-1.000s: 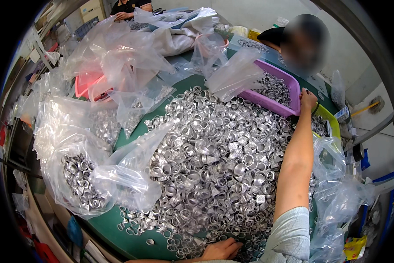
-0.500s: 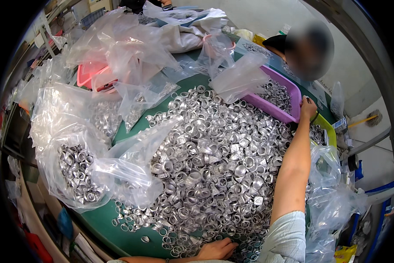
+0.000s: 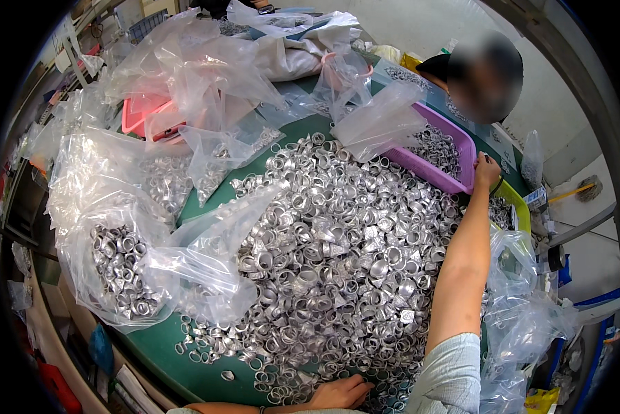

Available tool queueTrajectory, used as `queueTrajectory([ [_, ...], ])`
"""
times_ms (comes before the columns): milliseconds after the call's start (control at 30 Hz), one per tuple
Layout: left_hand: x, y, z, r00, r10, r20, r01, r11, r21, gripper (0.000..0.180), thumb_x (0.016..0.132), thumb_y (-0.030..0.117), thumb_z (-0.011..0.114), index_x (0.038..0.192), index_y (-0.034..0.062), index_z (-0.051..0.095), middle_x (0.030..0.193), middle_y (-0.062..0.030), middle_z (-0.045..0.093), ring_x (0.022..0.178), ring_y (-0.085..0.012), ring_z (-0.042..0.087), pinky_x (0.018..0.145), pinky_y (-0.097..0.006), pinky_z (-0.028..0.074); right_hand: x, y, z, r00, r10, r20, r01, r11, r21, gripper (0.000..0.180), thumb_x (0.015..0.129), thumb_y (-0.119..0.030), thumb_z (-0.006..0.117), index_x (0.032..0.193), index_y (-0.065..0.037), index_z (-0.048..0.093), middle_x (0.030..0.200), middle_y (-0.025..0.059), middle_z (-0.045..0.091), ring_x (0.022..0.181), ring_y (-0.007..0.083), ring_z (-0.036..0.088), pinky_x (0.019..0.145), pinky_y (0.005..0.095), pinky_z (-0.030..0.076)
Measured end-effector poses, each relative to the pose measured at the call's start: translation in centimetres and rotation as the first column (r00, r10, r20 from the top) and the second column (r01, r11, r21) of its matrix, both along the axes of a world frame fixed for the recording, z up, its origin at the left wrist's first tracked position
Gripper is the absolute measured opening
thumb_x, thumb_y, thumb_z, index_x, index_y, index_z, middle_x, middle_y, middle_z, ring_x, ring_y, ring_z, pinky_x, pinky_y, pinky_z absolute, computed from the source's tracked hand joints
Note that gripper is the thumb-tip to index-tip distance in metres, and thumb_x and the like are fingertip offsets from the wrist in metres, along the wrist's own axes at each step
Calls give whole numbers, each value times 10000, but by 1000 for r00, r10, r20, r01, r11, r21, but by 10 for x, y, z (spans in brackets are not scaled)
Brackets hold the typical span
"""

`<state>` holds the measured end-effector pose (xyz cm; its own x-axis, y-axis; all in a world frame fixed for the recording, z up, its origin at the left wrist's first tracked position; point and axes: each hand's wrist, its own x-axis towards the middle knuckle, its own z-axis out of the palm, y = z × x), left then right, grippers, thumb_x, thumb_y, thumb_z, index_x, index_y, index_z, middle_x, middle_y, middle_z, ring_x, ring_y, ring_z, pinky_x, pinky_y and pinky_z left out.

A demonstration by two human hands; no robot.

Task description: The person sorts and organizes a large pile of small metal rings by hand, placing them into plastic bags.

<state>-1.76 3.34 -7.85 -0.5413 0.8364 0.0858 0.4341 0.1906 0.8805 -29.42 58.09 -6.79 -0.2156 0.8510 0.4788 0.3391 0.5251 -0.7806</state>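
Observation:
A broad heap of silver-coloured metal rings (image 3: 330, 255) covers the middle of the green table. Low in the view, my left hand (image 3: 341, 393) rests against the near edge of the heap, fingers bent and close together; whether a ring is in them is hidden. My right arm stretches across the heap's right side. Its hand (image 3: 488, 170) is closed by the right end of a purple basket (image 3: 427, 167) of rings, above a yellow-green basket (image 3: 519, 207) that also holds rings. What those fingers hold, if anything, is too small to make out.
A clear bag of rings (image 3: 120, 269) lies left of the heap, among other plastic bags. Pink baskets (image 3: 144, 114) stand behind them. More clear bags (image 3: 513, 324) crowd the right edge. Across the table, a person (image 3: 434, 69) sits near the purple basket.
The view has shifted very slightly. Both hands keep their places, and nothing has visibly been taken hold of or let go.

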Motion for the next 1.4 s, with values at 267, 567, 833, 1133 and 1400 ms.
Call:
queueTrajectory([
  [267, -1, 1, 5, 1000, 16, -13, -16, 1000, 6, 230, 757, 109, 618, 986, 98, 591, 759, -25, 512, 563, -180, 580, 452, -279, 469, 3, 7, -1, 1000, -16, -7, 16, 1000, 2, 370, 712, -296, 666, 873, 35, 640, 562, 55, 618, 533, 154, 610, 593, 279, 463],
  [567, 3, -2, -2, 998, 24, -51, -25, 1000, -17, 238, 764, 123, 615, 999, 102, 586, 742, -32, 498, 574, -181, 578, 464, -274, 466, -7, 6, -6, 1000, 18, 18, -19, 998, 65, 314, 691, -312, 662, 787, -13, 670, 575, 70, 622, 585, 222, 613, 624, 323, 465],
  [833, 1, 1, 3, 997, 38, -69, -38, 999, 4, 215, 763, 120, 622, 976, 104, 595, 723, -32, 490, 548, -174, 566, 455, -279, 463, 3, 8, 1, 993, -68, 95, 64, 997, 38, 331, 681, -333, 646, 758, -12, 664, 583, 73, 626, 605, 228, 620, 648, 333, 468],
  [1133, 10, 5, 0, 981, 180, -69, -172, 979, 109, 174, 685, 115, 644, 852, 89, 603, 684, -60, 482, 577, -222, 539, 491, -352, 428, 0, 18, -7, 997, -51, 50, 50, 999, 21, 323, 683, -321, 655, 752, -5, 658, 588, 71, 629, 593, 215, 620, 638, 323, 468],
  [1400, 5, 0, -1, 997, 28, -78, -28, 1000, -1, 204, 752, 147, 620, 953, 123, 595, 722, -30, 487, 579, -195, 571, 467, -295, 461, 2, -25, 58, 953, 272, -135, -296, 933, -206, 207, 766, -197, 651, 855, -11, 637, 688, 44, 608, 502, 93, 523, 414, 195, 354],
])
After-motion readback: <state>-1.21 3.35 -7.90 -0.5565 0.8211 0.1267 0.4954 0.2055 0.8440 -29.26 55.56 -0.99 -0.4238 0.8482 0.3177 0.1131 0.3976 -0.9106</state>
